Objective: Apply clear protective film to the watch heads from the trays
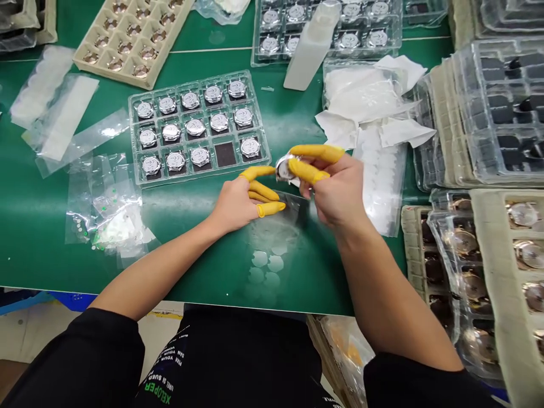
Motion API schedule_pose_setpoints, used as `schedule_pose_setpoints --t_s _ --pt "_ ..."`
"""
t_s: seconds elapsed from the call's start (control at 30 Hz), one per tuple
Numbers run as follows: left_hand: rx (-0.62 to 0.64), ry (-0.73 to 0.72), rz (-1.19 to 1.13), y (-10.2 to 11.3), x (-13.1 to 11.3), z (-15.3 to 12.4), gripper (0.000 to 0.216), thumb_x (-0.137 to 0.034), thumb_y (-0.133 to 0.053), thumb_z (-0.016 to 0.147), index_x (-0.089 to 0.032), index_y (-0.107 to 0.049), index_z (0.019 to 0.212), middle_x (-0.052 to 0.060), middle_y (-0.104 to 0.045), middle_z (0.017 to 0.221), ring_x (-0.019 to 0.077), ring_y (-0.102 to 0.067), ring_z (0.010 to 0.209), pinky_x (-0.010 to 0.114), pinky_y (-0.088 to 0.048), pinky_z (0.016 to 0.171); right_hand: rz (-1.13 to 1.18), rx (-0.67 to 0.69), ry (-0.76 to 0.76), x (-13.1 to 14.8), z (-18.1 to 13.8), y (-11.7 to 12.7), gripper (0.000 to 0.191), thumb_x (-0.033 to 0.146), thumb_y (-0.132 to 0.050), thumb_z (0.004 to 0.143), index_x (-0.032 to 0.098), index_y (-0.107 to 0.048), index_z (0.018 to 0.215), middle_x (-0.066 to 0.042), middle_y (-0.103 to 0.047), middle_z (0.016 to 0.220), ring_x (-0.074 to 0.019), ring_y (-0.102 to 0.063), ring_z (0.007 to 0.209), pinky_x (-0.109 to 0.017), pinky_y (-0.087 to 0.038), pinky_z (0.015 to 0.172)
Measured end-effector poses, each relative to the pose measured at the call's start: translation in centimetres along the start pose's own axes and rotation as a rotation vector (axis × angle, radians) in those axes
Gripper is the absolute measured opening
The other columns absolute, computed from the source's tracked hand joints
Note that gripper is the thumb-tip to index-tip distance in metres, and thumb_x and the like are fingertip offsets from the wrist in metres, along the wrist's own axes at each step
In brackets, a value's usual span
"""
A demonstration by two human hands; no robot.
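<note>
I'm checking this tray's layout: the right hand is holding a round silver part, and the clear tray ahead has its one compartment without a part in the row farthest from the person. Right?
Not quite: in the head view, the compartment without a part is in the clear tray's nearest row. The right hand is holding a round silver part.

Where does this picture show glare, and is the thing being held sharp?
Head view: pale glare on the glossy green tabletop and long clear plastic strip; head view: the round silver metal piece in the right hand with yellow finger covers looks slightly soft, no marking readable.
</note>
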State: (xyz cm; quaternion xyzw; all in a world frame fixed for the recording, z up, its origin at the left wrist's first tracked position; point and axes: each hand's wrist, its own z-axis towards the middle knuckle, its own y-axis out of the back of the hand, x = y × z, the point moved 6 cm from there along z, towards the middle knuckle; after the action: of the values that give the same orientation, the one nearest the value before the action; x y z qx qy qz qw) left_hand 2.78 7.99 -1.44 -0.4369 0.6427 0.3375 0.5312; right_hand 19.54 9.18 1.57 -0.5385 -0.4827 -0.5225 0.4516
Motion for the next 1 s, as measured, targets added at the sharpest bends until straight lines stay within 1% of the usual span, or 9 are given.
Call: schedule_pose_setpoints --t_s 0.07,0.13,0.3,0.37,0.5,0.73,0.87,0.93,1.0 --pt "0.037 0.009 -0.002 -0.2 0.2 0.0 0.054 -0.024 -0.092 0.067 -0.018 -0.073 0.117 0.004 -0.082 0.092 0.0143 -0.076 0.078 0.027 -0.064 0.076 -0.101 -0.012 0.084 1.0 1.7 -0.8 0.028 0.040 -0.087 0.080 0.020 -0.077 0.097 -0.003 -0.068 0.082 -0.0130 -0.060 0.068 -0.024 -0.040 0.050" --pt "0.064 -0.008 0.012 -0.3 0.1 -0.1 0.046 -0.025 -0.091 0.071 -0.017 -0.074 0.112 0.004 -0.082 0.093 0.0137 -0.076 0.078 0.028 -0.065 0.079 -0.217 0.054 0.154 1.9 3.7 -2.9 0.028 0.044 -0.083 0.085 0.019 -0.077 0.098 -0.006 -0.072 0.088 -0.0179 -0.067 0.082 -0.028 -0.048 0.062" --pt "0.108 -0.057 0.038 -0.4 -0.2 -0.4 0.038 -0.019 -0.086 0.077 -0.016 -0.074 0.112 0.003 -0.083 0.094 0.0153 -0.079 0.086 0.029 -0.065 0.088 -0.528 0.374 0.306 1.9 7.2 -9.1 0.030 0.046 -0.083 0.085 0.018 -0.080 0.097 -0.007 -0.074 0.089 -0.0236 -0.068 0.091 -0.037 -0.052 0.081" --pt "0.116 -0.063 0.049 -0.4 -0.2 -0.4 0.038 -0.017 -0.085 0.077 -0.015 -0.073 0.112 0.003 -0.083 0.094 0.0159 -0.079 0.087 0.029 -0.065 0.087 -0.682 0.456 0.395 1.6 7.8 -10.5 0.028 0.044 -0.084 0.085 0.018 -0.081 0.097 -0.009 -0.072 0.094 -0.0262 -0.067 0.094 -0.040 -0.051 0.084" --pt "0.133 -0.056 0.037 -0.6 0.2 -0.2 0.037 -0.013 -0.081 0.078 -0.013 -0.072 0.114 0.006 -0.083 0.097 0.0177 -0.079 0.088 0.029 -0.065 0.083 -0.842 0.431 0.561 1.8 7.9 -12.3 0.028 0.040 -0.077 0.092 0.019 -0.080 0.109 -0.013 -0.063 0.113 -0.0290 -0.064 0.100 -0.044 -0.050 0.086" --pt "0.011 -0.257 0.204 0.4 -0.1 0.0 0.033 -0.011 -0.073 0.078 -0.012 -0.074 0.111 0.011 -0.082 0.108 0.0296 -0.078 0.106 0.039 -0.064 0.089 -1.060 0.528 0.521 0.2 6.9 -17.6 0.015 0.018 -0.080 0.084 0.014 -0.072 0.096 -0.014 -0.061 0.108 -0.0246 -0.062 0.085 -0.042 -0.049 0.081" --pt "0.020 -0.205 0.172 0.5 0.0 -0.2 0.027 -0.012 -0.071 0.079 -0.013 -0.075 0.105 0.010 -0.083 0.102 0.0297 -0.080 0.101 0.038 -0.064 0.083 -0.946 0.531 0.514 0.9 6.7 -17.7 0.020 0.023 -0.082 0.083 0.019 -0.068 0.097 -0.010 -0.067 0.104 -0.0205 -0.058 0.081 -0.037 -0.049 0.076" --pt "0.038 -0.195 0.155 0.4 0.0 -0.3 0.024 -0.014 -0.072 0.078 -0.014 -0.077 0.101 0.009 -0.083 0.101 0.0294 -0.080 0.101 0.037 -0.064 0.084 -0.819 0.487 0.435 1.8 6.3 -16.3 0.024 0.030 -0.082 0.085 0.020 -0.067 0.102 -0.007 -0.068 0.098 -0.0198 -0.059 0.082 -0.035 -0.049 0.075" --pt "0.062 -0.165 0.122 0.3 0.0 -0.4 0.017 -0.018 -0.075 0.078 -0.015 -0.078 0.094 0.007 -0.083 0.096 0.0269 -0.080 0.097 0.037 -0.064 0.085 -0.613 0.351 0.331 2.8 5.4 -13.4 0.032 0.041 -0.077 0.092 0.022 -0.065 0.114 -0.005 -0.067 0.095 -0.0180 -0.060 0.081 -0.033 -0.048 0.073"
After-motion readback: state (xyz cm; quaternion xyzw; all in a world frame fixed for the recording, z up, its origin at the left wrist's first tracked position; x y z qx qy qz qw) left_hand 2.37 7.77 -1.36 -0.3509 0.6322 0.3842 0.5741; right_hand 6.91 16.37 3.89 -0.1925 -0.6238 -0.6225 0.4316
